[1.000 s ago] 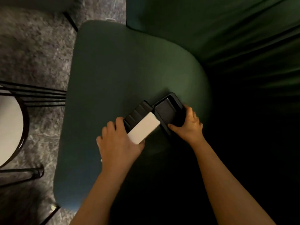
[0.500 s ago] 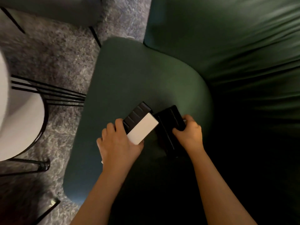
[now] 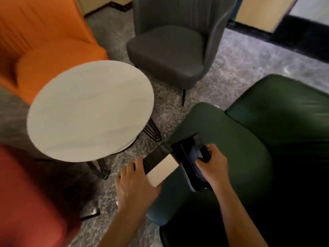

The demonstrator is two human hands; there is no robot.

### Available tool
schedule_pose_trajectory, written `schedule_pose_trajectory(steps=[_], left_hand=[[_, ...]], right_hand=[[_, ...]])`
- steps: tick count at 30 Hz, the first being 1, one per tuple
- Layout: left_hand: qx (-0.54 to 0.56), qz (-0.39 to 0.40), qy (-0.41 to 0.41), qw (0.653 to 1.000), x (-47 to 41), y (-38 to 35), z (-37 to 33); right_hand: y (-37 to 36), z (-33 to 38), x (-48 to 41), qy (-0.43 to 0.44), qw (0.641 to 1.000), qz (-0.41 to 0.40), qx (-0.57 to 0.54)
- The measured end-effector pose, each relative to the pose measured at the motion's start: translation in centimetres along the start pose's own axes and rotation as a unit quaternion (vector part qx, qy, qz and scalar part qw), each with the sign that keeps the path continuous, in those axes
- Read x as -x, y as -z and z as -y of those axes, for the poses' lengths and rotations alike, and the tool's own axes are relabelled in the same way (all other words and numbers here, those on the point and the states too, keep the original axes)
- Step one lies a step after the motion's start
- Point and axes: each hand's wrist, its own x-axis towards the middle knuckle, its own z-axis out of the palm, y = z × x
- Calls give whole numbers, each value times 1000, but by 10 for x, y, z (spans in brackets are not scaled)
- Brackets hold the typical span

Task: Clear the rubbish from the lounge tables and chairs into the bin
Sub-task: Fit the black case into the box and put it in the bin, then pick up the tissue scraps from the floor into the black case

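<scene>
Gripping a black-and-white box (image 3: pixel 160 165), the left hand (image 3: pixel 135 186) is holding it above the front edge of the green chair seat (image 3: pixel 231 139). Its fingers (image 3: pixel 128 168) are curling over the box's left side, closed snugly against the dark ribbed end, while the thumb is pressing along the pale face on the near side. The box is tilting, its dark end pointing up and away from the fingers toward the round white table (image 3: pixel 89 111), which is standing well apart to the upper left of the hand.

Just to the right of those fingers, touching the box's far corner, a black plastic tray (image 3: pixel 187 157) is hanging in the right hand (image 3: pixel 213 168). The right hand's fingers (image 3: pixel 207 148) are hooking over the tray's upper rim, folded tightly around it, with the thumb tucking into the hollow. The tray is standing nearly on edge, its long side running down toward the wrist. Whether a second piece is nested inside the tray is unclear in the blur.

Beyond both sets of fingers, a grey chair (image 3: pixel 169 50) is standing on the marbled floor (image 3: pixel 249 65). An orange chair (image 3: pixel 44 50) is sitting far left of the hands, behind the table, and a red blurred surface (image 3: pixel 26 202) is filling the near-left corner.
</scene>
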Motion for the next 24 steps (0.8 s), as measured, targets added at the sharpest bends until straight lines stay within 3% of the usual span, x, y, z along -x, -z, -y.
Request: schedule_pose_trajectory(steps=[8,13,24], left_hand=[[13,-52,72,996,126,79,177],[19,-63,115,991,215,106,271],[50,-27,210,976,347,59,340]], right_hand=[[-69,93,163,136,990,28,26],[-111,113,279,168,981,84,53],[-145,81,382,195,958,175,117]])
